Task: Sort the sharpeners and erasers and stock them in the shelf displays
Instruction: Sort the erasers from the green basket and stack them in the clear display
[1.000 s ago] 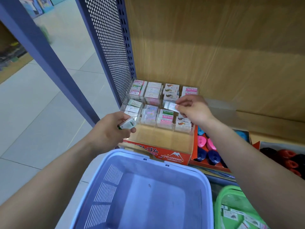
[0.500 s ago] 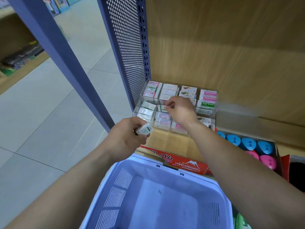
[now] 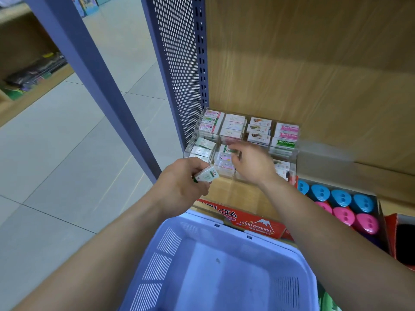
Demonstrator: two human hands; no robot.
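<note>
Nearest, a blue slatted basket (image 3: pixel 161 265) sits under both forearms, its far rim close against a red carton (image 3: pixel 258 224) printed "HARD ERASER". A green basket (image 3: pixel 330 299) shows at the lower right edge.

Above the carton, the left hand (image 3: pixel 182 187) is curled round one boxed eraser (image 3: pixel 205 175), held tilted and just short of the display case.

The right hand (image 3: pixel 251 164) reaches over the front row of the clear compartmented display case (image 3: pixel 286 151) and hides part of it. Its fingertips (image 3: pixel 234 147) are at a front compartment, but blur prevents telling whether they pinch anything.

The case holds eraser packs (image 3: pixel 233 125), stacked by design in two rows of compartments. To its right, an open box (image 3: pixel 382 216) holds blue and pink sharpeners (image 3: pixel 341 197) in rows.

A perforated blue panel (image 3: pixel 179 63) bounds the shelf on the left, and a wooden back panel (image 3: pixel 314 63) closes it behind.
</note>
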